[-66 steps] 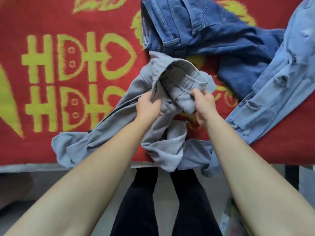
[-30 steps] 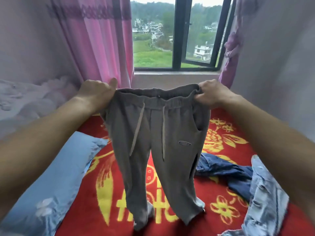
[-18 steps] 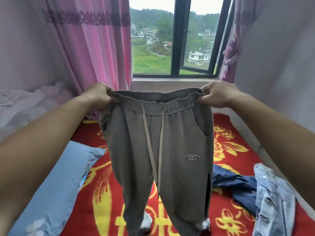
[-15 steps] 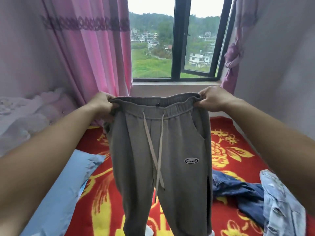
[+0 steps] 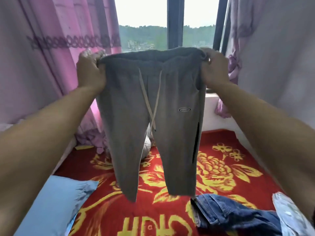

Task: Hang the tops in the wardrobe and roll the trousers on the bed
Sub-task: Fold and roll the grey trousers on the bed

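Observation:
Grey jogging trousers (image 5: pixel 131 120) with a pale drawstring and a small oval badge hang full length in the air above the bed. My left hand (image 5: pixel 90 70) grips the left end of the waistband and my right hand (image 5: pixel 214 68) grips the right end. Both legs dangle straight down, their cuffs clear of the red blanket (image 5: pixel 153 215). Dark blue jeans (image 5: pixel 230 213) lie crumpled on the blanket at lower right, with light blue ripped jeans (image 5: pixel 293 217) beside them at the frame's edge.
A light blue pillow (image 5: pixel 52 205) lies at lower left on the bed. Pink curtains (image 5: pixel 56 65) hang at left, a window (image 5: pixel 175 31) straight ahead, a tied lilac curtain (image 5: pixel 235 65) and a pale wall at right.
I picked the grey trousers up off the bed by the waistband and have raised them higher. The cuffs have lifted clear of the blanket, and my view has tilted up towards the window.

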`<state>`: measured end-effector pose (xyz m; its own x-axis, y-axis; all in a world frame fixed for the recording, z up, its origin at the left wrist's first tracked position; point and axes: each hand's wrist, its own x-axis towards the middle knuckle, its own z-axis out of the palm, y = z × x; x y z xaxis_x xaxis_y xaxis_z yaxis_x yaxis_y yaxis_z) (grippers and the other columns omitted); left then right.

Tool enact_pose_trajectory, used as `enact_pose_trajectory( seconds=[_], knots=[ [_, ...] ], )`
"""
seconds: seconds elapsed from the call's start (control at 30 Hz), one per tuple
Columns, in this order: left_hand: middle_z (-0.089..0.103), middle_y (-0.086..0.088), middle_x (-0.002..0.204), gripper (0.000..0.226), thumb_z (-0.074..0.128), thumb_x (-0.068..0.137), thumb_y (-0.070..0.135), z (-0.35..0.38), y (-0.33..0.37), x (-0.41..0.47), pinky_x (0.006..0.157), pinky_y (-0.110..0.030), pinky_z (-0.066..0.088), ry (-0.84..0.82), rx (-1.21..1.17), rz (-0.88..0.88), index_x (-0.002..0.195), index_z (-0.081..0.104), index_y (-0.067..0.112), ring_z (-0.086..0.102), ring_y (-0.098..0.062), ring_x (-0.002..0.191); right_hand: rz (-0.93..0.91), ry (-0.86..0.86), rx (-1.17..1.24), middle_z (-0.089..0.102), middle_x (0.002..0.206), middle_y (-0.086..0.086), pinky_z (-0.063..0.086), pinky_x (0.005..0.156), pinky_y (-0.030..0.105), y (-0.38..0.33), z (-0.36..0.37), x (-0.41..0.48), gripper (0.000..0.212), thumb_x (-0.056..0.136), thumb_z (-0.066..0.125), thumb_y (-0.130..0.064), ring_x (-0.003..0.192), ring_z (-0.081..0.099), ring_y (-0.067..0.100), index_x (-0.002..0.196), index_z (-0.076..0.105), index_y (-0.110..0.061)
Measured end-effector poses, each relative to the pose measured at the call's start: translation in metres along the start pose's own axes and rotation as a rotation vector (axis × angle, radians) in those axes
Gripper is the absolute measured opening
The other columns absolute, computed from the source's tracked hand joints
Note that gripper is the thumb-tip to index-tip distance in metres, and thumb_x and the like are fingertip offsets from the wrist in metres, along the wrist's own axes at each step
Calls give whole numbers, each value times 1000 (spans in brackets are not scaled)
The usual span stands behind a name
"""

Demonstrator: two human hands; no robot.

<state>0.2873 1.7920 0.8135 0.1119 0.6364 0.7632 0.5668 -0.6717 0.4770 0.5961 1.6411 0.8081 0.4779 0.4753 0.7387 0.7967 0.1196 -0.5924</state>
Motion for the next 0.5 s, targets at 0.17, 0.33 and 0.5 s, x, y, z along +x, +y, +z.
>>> enact_pose_trajectory(
  seconds=[0.17,0.33,0.5],
  knots=[
    [58,-19,131,42,49,89,10,-28,11,-14,107,-35,40,-48,19,30,127,66,15,53,-33,123,-23,6,-109,69,118,6,45,92,22,-10,-22,-6,40,92,45,-13,108,62,19,122,69,-25],
    [50,-17,138,41,53,93,10,-29,-24,-122,110,-39,38,-193,79,21,131,62,18,49,-34,125,70,-110,-99,69,112,9,50,88,32,15,-17,-109,35,92,47,-20,100,63,23,119,69,-25],
    [55,6,132,37,57,93,29,-14,-89,-280,82,-42,52,-554,407,49,129,61,38,66,-33,100,187,-446,-297,65,114,10,47,91,31,81,-2,-274,32,84,61,-15,106,62,29,114,72,-20]
  ],
)
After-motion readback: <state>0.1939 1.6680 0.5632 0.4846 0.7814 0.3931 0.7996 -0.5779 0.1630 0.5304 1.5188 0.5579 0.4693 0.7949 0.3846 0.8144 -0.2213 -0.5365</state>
